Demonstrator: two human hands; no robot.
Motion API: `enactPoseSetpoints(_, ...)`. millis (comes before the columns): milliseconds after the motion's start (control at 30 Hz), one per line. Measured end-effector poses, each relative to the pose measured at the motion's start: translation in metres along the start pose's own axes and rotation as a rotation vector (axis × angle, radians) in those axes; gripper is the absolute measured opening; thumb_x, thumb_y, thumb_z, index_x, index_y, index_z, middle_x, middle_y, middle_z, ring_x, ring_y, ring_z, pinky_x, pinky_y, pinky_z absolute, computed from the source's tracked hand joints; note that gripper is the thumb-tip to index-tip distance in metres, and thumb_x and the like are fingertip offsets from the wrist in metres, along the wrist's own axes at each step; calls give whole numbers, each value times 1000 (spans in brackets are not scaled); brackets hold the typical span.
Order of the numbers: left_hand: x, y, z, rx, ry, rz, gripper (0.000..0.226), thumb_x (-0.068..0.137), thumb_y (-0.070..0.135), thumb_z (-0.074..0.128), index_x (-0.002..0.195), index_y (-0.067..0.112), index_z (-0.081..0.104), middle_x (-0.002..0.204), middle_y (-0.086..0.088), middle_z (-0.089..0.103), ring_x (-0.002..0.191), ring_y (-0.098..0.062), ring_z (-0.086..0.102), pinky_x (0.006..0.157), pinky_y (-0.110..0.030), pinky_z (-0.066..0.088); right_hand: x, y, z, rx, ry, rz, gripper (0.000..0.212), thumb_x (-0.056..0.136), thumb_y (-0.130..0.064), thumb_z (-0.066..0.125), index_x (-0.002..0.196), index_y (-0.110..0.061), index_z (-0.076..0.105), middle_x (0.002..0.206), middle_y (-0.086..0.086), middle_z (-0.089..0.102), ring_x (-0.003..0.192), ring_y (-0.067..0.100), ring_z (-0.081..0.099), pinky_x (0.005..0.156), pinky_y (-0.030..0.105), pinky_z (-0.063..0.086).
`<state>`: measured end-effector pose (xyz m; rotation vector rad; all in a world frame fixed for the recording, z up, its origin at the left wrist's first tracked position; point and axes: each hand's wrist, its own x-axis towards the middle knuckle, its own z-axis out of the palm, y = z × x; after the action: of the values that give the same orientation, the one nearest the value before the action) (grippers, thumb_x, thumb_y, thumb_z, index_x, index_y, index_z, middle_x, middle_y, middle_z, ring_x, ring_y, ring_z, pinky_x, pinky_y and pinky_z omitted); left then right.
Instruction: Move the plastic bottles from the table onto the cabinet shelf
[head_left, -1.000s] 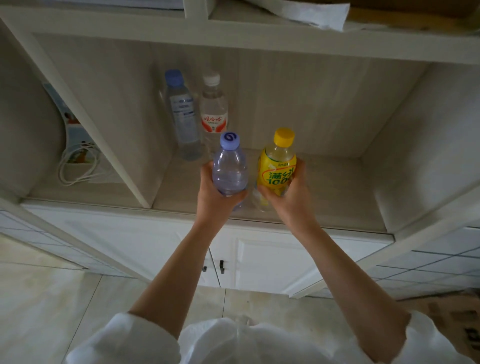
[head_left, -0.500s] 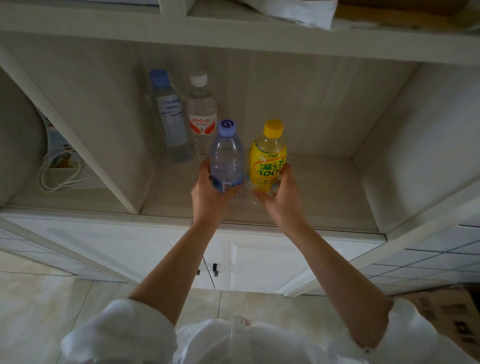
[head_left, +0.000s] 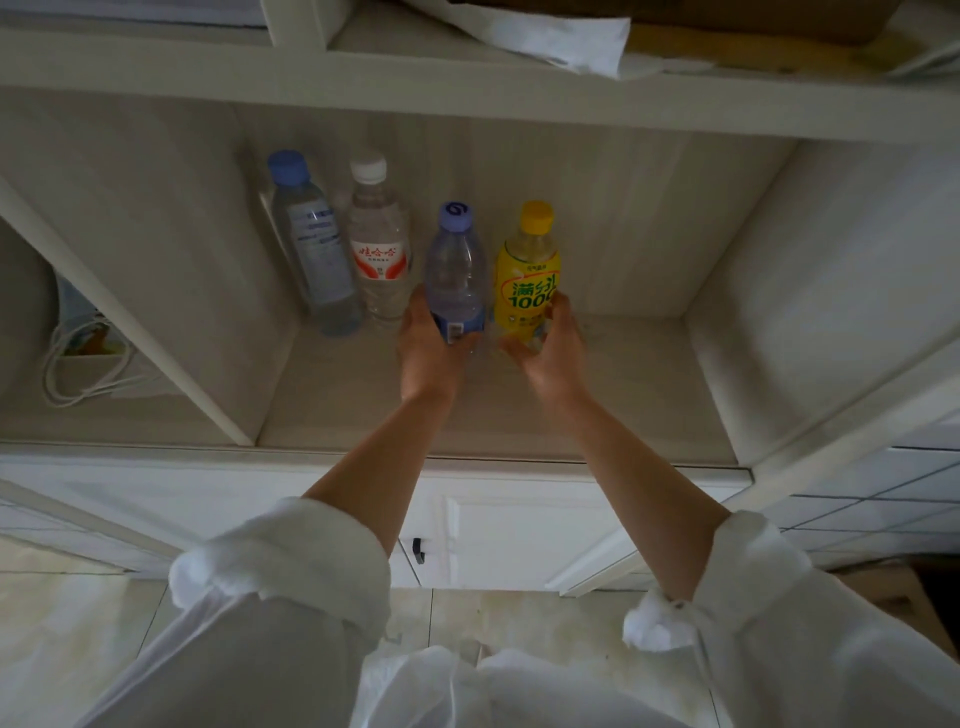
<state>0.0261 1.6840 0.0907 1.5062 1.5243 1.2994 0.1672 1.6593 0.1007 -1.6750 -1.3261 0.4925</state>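
Note:
Deep inside the cabinet shelf (head_left: 597, 410), my left hand (head_left: 428, 345) grips the base of a clear bottle with a purple cap (head_left: 456, 270). Beside it on the right, my right hand (head_left: 548, 351) grips the lower part of a yellow juice bottle with a yellow cap (head_left: 527, 273). Both bottles are upright near the shelf's back wall, their bases hidden by my hands. To their left stand a blue-capped water bottle (head_left: 311, 244) and a white-capped bottle with a red label (head_left: 378, 244), against the back left corner.
A divider panel (head_left: 171, 353) walls off the left compartment, which holds a white cable (head_left: 78, 369). An upper shelf (head_left: 467, 88) overhangs with white paper (head_left: 561, 36) on it. The shelf floor right of the yellow bottle is bare. Cabinet doors (head_left: 493, 530) lie below.
Both hands have pushed the purple-capped and yellow bottles further back into the shelf, level with the two standing bottles. My hands have slid lower on the bottles.

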Motion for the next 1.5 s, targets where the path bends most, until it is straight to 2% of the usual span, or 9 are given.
enactPoseSetpoints(133, 12, -2, 10, 29, 13, -33, 81, 66, 23, 84, 135, 19, 43, 125, -1, 60, 111, -18, 59, 92, -41, 53, 13, 1, 0, -32, -15, 40, 66, 72, -20, 82, 126, -8, 46, 116, 10, 64, 103, 28, 61, 75, 24, 39)
enactPoseSetpoints(267, 17, -2, 15, 38, 26, -44, 85, 67, 22, 85, 139, 16, 41, 132, -5, 55, 117, -21, 55, 96, -34, 49, 24, 2, 1, -37, -17, 44, 65, 75, -21, 79, 128, -9, 45, 120, 12, 62, 106, 29, 61, 77, 25, 41)
enactPoseSetpoints(433, 21, -2, 16, 44, 36, -52, 87, 65, 22, 86, 139, 14, 41, 133, -5, 55, 119, -21, 54, 95, -32, 46, 32, 3, 2, -34, -14, 50, 62, 74, -20, 79, 125, -7, 45, 118, 13, 62, 105, 30, 61, 84, 34, 47)
enactPoseSetpoints(700, 26, 8, 19, 82, 60, -101, 65, 74, 15, 80, 130, 7, 47, 127, -10, 60, 114, -24, 58, 82, -20, 37, 43, -1, 5, -47, -14, 114, 64, 76, -19, 78, 128, -8, 44, 123, 13, 61, 112, 30, 60, 85, 29, 44)
enactPoseSetpoints(1033, 25, 6, 15, 139, 27, -105, 64, 74, 26, 80, 128, 11, 49, 124, -8, 63, 111, -27, 61, 92, -39, 51, 40, -6, 6, -57, -14, 170, 68, 76, -17, 78, 132, -7, 41, 129, 13, 57, 117, 30, 56, 90, 29, 42)
enactPoseSetpoints(1167, 16, 3, 3, 130, -22, -86, 52, 80, 27, 76, 124, 14, 53, 119, -5, 67, 106, -24, 64, 84, -34, 52, 20, -5, 9, -10, 8, 264, 86, 80, -18, 76, 147, -3, 24, 145, 18, 43, 132, 31, 44, 106, 33, 36)
enactPoseSetpoints(1233, 6, 1, -4, 161, -26, -48, 44, 85, 25, 71, 123, 13, 53, 121, -5, 66, 108, -22, 62, 83, -30, 49, 2, 2, 11, -29, 10, 267, 79, 83, -15, 72, 147, -3, 26, 144, 19, 43, 131, 32, 45, 110, 38, 37)
enactPoseSetpoints(1367, -16, 0, -22, 104, -56, -18, 40, 89, 16, 62, 128, 16, 51, 125, -3, 64, 112, -19, 61, 92, -37, 53, -34, 11, 6, -76, 3, 185, 63, 85, -14, 68, 140, -3, 38, 135, 16, 53, 121, 30, 54, 103, 40, 44)
enactPoseSetpoints(1500, -40, -1, -39, 148, -4, 22, 36, 89, 10, 59, 124, 14, 55, 102, 0, 69, 90, -16, 66, 81, -30, 56, -63, 11, -6, -41, -47, 82, 57, 86, -14, 68, 136, -5, 41, 129, 15, 56, 117, 28, 57, 100, 44, 48)
